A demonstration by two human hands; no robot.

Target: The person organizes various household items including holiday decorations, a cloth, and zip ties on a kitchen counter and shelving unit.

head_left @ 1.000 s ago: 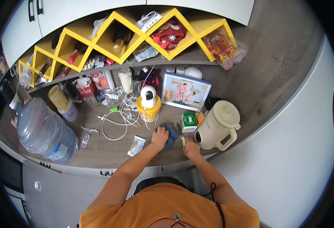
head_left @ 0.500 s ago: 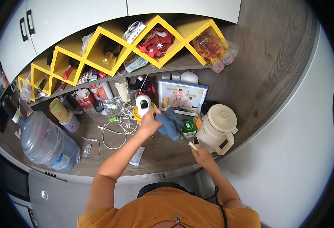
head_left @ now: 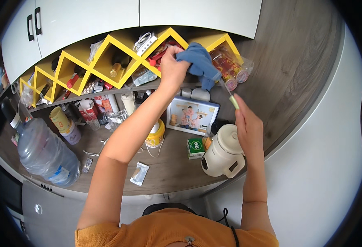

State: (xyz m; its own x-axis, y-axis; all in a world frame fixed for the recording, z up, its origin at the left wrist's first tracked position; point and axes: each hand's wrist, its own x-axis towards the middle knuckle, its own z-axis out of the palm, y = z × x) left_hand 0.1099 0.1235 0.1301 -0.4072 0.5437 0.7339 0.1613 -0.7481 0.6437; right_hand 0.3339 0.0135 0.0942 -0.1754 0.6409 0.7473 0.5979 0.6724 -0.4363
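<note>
Raised in front of the yellow zigzag shelf (head_left: 138, 61), my left hand (head_left: 174, 69) is closed on a crumpled blue cloth (head_left: 200, 64). To its right my right hand (head_left: 249, 125) grips a slim tool with a pale green handle (head_left: 233, 102). The tool's thin grey shaft points up and left to the lower end of the cloth; its tip is hidden there, so its kind is unclear. Behind the cloth, a shelf compartment with red items is partly covered. Bottles in clear wrap (head_left: 230, 68) lie in the compartment just right of the cloth.
Below stand a framed photo (head_left: 192, 116), a green box (head_left: 196, 148) and a cream jug (head_left: 226, 152). A yellow pot (head_left: 155, 138) with a white cable is near my left forearm. A large water bottle (head_left: 45, 148) stands at left. White cabinet doors (head_left: 86, 24) hang above.
Both hands have risen from above the counter to the shelf, carrying the blue cloth and the green-handled tool. The view has shifted slightly.
</note>
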